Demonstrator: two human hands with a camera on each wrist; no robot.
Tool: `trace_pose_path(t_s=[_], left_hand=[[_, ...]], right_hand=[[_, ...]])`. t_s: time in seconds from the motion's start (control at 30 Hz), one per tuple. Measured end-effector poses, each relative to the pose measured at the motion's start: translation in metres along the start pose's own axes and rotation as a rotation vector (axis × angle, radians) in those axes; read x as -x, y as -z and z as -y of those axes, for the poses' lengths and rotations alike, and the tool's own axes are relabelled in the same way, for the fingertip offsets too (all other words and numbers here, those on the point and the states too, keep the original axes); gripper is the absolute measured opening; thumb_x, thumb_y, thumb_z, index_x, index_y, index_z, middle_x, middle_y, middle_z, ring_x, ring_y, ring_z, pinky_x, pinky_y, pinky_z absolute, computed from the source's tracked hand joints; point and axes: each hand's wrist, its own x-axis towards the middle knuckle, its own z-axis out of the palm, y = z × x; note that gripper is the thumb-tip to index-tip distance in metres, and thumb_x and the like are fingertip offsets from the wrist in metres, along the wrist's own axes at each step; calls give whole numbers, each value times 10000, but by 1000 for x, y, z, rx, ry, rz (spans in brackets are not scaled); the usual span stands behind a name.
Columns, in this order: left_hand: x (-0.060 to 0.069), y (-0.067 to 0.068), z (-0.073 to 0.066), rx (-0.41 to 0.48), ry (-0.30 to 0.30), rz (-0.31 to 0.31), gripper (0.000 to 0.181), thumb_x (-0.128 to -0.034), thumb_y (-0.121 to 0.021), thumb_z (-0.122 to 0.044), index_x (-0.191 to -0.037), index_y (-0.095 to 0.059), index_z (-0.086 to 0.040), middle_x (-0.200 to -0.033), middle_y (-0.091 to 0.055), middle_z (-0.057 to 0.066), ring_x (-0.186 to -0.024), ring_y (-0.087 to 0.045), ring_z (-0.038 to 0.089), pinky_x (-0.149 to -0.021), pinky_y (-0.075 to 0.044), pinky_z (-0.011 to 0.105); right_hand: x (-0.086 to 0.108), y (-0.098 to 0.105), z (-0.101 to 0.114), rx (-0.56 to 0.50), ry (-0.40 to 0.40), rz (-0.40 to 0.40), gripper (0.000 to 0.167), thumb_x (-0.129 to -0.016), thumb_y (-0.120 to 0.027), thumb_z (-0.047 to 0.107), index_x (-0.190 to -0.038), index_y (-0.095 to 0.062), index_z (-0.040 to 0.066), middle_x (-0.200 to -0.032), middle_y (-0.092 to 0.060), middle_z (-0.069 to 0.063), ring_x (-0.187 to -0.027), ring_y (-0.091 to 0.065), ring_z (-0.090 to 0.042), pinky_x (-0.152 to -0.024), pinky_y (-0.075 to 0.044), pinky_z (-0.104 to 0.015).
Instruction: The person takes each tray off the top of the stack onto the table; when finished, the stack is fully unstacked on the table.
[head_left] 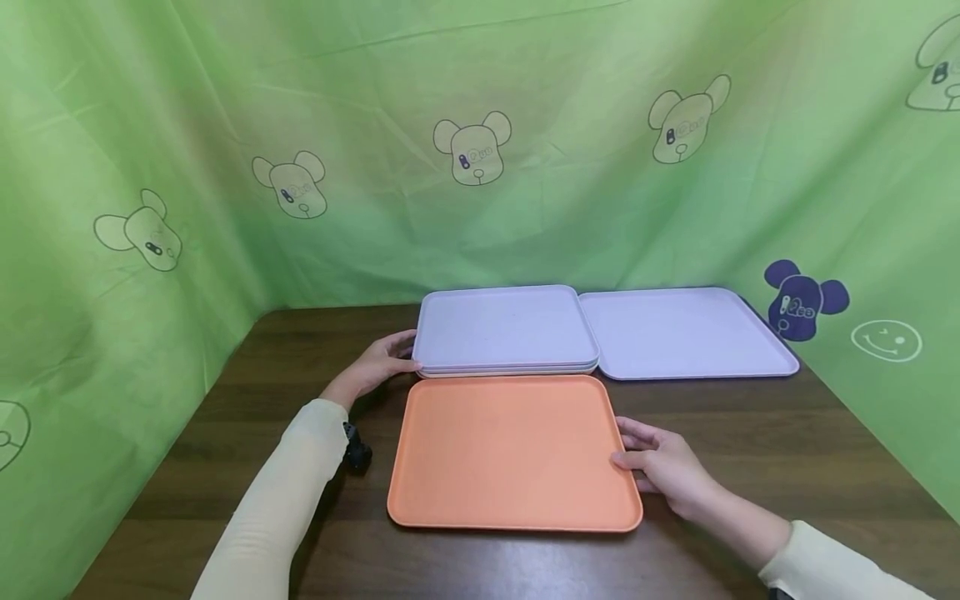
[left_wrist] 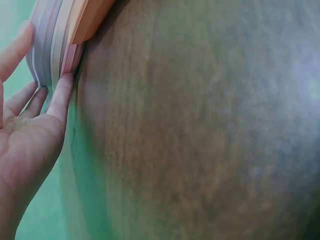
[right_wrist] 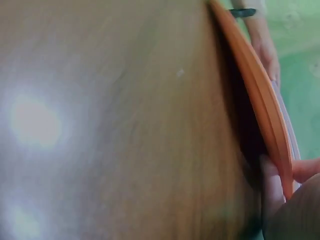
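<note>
My right hand (head_left: 667, 465) pinches the right rim of an orange tray (head_left: 513, 454), thumb on top and other fingers below. A dark gap shows between this tray (right_wrist: 262, 95) and the tabletop in the right wrist view. Behind it lies a stack of trays (head_left: 506, 327), pale lavender on top. My left hand (head_left: 378, 364) holds the stack's left edge, with its thumb at the top rim. In the left wrist view, a fingertip touches a pink tray (left_wrist: 68, 59) low in the stack, and the stacked rims sit between thumb and fingers.
A single lavender tray (head_left: 690, 333) lies right of the stack, against its edge. The dark wooden table (head_left: 750, 450) extends to both sides. A green curtain (head_left: 360, 242) with printed bear heads hangs behind and beside the table.
</note>
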Motion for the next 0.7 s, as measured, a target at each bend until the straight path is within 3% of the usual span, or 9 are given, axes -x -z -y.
trace_pose_path(t_s=[0.23,0.7], left_hand=[[0,0,-3,4,-4,3,764,-884,-686,-2,-1523,-270,-24,-1543,-287,185,-1406,-287,323,-1071,-356,435],[0,0,-1,2,5,1,755,-889,-684,-10,-1524,-275,-31,-1536,-299,191,-1402,-295,326,-1067,-362,439]], right_hand=[[-2,2,0,139,47,-67,675,-867,-638,-39,-1445,-303,-136,-1270,-527,-335,-841,-688,-234,-676,-581,-426],[-6,2,2,236,59,-118,652,-816,-689,-59,-1397,-402,-136,-1136,-558,-247,-797,-663,-200,-647,-584,-398]])
